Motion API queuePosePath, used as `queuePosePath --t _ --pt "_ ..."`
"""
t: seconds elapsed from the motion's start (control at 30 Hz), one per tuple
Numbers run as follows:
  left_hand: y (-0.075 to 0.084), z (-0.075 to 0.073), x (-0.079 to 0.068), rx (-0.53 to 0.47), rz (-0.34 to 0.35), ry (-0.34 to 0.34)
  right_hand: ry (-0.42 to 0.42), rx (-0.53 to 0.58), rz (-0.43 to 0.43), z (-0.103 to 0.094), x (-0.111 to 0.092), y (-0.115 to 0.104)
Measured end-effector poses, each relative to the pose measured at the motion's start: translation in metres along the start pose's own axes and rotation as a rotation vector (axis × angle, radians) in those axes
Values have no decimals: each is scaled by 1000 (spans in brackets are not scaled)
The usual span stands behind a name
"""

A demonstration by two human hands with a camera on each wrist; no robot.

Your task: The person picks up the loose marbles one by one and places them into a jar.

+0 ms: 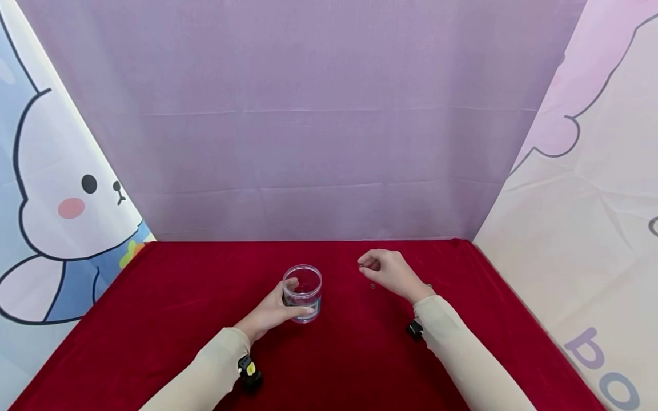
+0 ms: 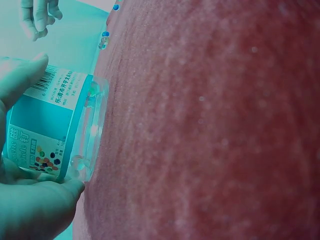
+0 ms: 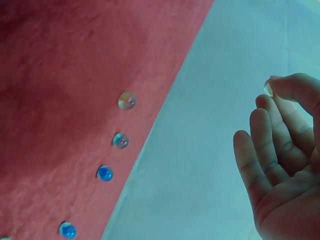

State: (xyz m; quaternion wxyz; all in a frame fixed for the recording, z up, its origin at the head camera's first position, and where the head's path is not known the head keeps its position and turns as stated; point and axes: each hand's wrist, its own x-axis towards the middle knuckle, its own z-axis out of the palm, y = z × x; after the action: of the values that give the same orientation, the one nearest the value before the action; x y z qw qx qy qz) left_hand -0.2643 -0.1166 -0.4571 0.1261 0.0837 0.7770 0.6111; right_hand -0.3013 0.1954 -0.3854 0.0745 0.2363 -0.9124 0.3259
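Small clear marble (image 3: 268,89): in your right hand (image 1: 390,274), pinched between thumb and fingertip. Your other fingers on that side hang loose and slightly apart. Marble's round, so no long axis to line up.

Jar (image 1: 303,294): your left hand (image 1: 272,309) has it, thumb across the label side, fingers around the far side. Axis roughly upright, mouth up, no lid on it. Can't tell if the base touches the cloth or sits just above. Left wrist view shows round glassy shapes (image 2: 77,162) low inside, probably more marbles.

Key relation: the marble is to the right of the jar mouth and a touch farther from you, with a clear gap between. Your right fingertips point back toward the jar. Can't judge whether they're above rim height.

Loose marbles (image 3: 104,173) lie strung out in a rough line on the red cloth (image 1: 180,297), well apart from the jar. Your right hand is the nearer one to them. Right wrist view gives four whole, some plainly blue, plus a sliver of another at the lower left edge.

Beyond: purple backdrop (image 1: 308,125) past the cloth's far edge, cartoon sheet (image 1: 56,217) on your left.
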Motion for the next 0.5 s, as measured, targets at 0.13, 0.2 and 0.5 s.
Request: queuePosePath --t 0.13,0.2,0.5 --pt "0 0 0 -5 -1 1 2 13 -10 2 2 -7" --pt "0 0 0 -6 -2 0 5 24 -13 4 3 -10" --pt "0 0 0 -8 -3 3 7 68 -72 15 9 -22"
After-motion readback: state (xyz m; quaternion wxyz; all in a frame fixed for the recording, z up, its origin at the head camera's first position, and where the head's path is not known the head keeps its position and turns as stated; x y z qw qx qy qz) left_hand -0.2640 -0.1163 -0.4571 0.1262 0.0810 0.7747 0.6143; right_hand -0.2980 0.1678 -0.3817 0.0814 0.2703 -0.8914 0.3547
